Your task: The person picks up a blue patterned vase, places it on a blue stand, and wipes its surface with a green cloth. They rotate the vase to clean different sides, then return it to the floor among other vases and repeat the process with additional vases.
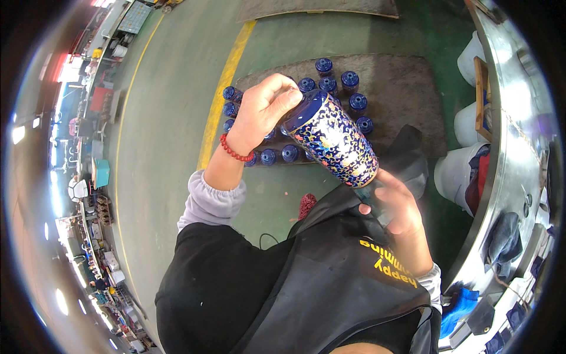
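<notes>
I hold a dark blue ceramic bottle [336, 141] with a gold and white pattern, tilted, its base up toward the left. My left hand [265, 109], with a red bead bracelet on the wrist, grips the base end. My right hand [398, 206] wraps around the narrow neck end near my black apron [330, 277]. Below the bottle, several similar blue bottles [348, 79] stand upright on a grey mat [401, 88] on the floor.
A curved shiny metal workbench [507, 147] runs along the right, with white buckets [463, 171] beside it and blue cloths at its lower end. A yellow line [227, 76] crosses the green floor. A red cloth [306, 205] lies by the mat. Shelves and equipment stand far left.
</notes>
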Demonstrator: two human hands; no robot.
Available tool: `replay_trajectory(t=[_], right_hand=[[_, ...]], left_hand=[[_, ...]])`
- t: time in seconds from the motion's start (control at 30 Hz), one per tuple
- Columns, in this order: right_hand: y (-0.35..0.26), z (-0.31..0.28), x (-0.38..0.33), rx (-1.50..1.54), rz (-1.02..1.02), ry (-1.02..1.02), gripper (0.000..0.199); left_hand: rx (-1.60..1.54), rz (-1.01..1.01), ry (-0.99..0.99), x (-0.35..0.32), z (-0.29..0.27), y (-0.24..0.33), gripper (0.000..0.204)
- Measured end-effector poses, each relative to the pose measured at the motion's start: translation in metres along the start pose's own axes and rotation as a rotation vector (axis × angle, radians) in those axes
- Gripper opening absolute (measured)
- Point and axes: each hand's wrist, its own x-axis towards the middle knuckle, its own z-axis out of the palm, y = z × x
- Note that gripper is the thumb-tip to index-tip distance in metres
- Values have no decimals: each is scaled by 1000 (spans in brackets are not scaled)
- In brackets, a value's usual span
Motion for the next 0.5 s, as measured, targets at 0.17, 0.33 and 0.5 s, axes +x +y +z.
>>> replay_trajectory(t=[0.17, 0.33, 0.5], right_hand=[[1, 4, -5, -34, -16, 5, 57], [1, 10, -11, -64, -34, 18, 56], [0, 21, -17, -78, -39, 38, 57]], left_hand=[[-49, -52, 5, -3, 1, -3, 22], [-129, -99, -2, -3, 0, -7, 23], [-174, -118, 0, -4, -1, -10, 21]])
